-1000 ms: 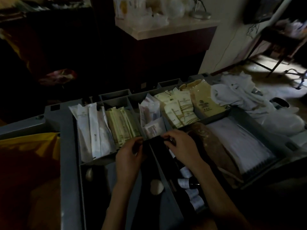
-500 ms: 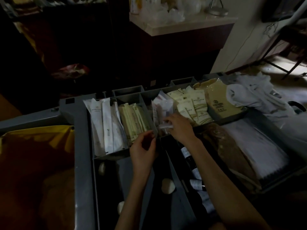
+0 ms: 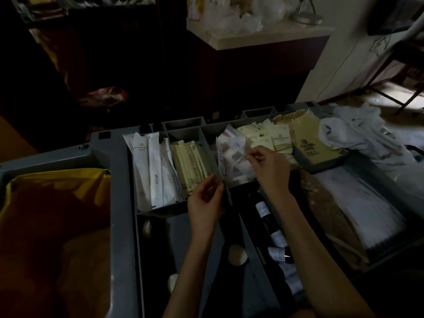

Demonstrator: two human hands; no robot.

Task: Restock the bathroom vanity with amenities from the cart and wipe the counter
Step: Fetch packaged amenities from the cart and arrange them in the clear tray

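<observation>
Dimly lit, the room shows a grey cart (image 3: 119, 203) filling the near view, with a yellow bag (image 3: 57, 187) hanging open at its left edge. Along the cart's far edge, a row of compartments holds long white sachets (image 3: 151, 171), then cream sachets (image 3: 190, 166). The left hand (image 3: 206, 203) hovers over the divider below these with its fingers curled; I cannot tell whether its grip holds anything. Just to the right, the right hand (image 3: 270, 166) reaches into the third compartment, its grip pinching a clear packet (image 3: 236, 154) between thumb and fingertips. Small bottles (image 3: 275, 239) lie in a dark trough beside that forearm. Further right sit cream packets (image 3: 280, 141), a beige pouch (image 3: 309, 145) and white cloths (image 3: 353, 138) heaped at the cart's right corner. Behind, a pale tabletop (image 3: 275, 36) on a dark cabinet (image 3: 252, 72) carries crumpled plastic bags (image 3: 241, 21). Sunlit floor (image 3: 390, 104) shows at far right.
</observation>
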